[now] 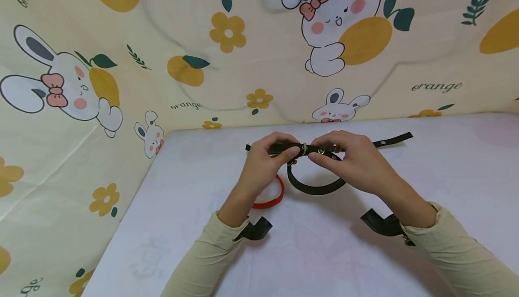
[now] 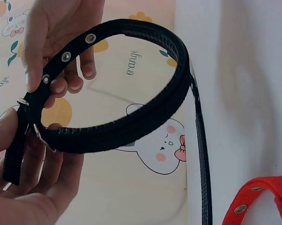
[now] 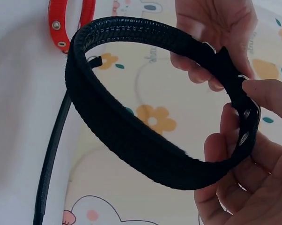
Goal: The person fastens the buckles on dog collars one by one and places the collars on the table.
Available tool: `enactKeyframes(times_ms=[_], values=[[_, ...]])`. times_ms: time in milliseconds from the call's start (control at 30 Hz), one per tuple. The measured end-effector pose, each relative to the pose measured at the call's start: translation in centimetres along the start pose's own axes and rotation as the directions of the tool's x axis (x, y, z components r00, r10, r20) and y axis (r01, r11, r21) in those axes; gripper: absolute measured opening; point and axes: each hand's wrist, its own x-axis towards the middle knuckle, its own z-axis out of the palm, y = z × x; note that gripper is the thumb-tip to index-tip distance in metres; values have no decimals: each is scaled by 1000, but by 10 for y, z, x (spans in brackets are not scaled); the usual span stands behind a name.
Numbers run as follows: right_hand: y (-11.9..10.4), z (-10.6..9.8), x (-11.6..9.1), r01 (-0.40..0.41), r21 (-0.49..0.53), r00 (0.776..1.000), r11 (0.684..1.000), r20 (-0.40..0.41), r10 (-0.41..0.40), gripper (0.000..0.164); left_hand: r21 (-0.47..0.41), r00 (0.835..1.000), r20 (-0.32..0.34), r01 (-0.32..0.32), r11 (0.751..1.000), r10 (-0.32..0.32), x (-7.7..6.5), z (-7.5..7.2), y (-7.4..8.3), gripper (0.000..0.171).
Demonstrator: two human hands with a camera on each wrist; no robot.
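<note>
A black collar (image 1: 316,190) with metal eyelets is held up in a closed loop between both hands. My left hand (image 1: 263,164) pinches it at the metal buckle (image 2: 42,138), thumb on one side and fingers on the other. The strap's tip (image 2: 12,171) sticks out past a small metal loop (image 2: 23,101) there. Right beside it, my right hand (image 1: 357,162) pinches the eyelet part (image 3: 246,124) between thumb and fingers. Below the collar, near my left wrist, a red collar (image 1: 279,191) with eyelets lies on the table.
Another black strap (image 1: 395,140) with an eyelet lies across the white table (image 1: 304,252) behind the hands. Black bands (image 1: 257,229) stick out from under both sleeve cuffs. A patterned cloth with rabbits (image 1: 259,62) rises behind the table and along its left.
</note>
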Motion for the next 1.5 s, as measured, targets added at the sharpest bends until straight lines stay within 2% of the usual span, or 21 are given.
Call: enactKeyframes(times_ms=[233, 567, 733, 967, 1133, 1333, 1500], values=[[-1, -3, 1, -21, -11, 1000, 1000, 2, 21, 20, -39, 999, -7, 44, 998, -44, -1, -2, 2, 19], [2, -6, 0, -41, -15, 999, 999, 2, 41, 20, -71, 998, -7, 61, 996, -62, -1, -3, 3, 21], [2, -7, -1, -29, -22, 1000, 999, 11, 30, 20, -51, 998, 30, 55, 997, -53, -1, -5, 3, 20], [1, -4, -2, 8, -24, 1000, 1000, -6, -8, 14, 0, 997, 82, 13, 1000, -13, -1, -3, 0, 21], [1, -2, -2, 19, -23, 1000, 1000, 2, -19, 15, 46, 998, 66, -8, 999, 5, -1, -1, 1, 20], [2, -3, -1, 68, -15, 998, 998, 16, -68, 16, 80, 999, 42, 8, 997, -11, -1, -1, 4, 17], [3, -5, 0, 55, -38, 998, 998, 17, -55, 12, 37, 999, 41, 30, 999, -32, -1, -3, 4, 16]])
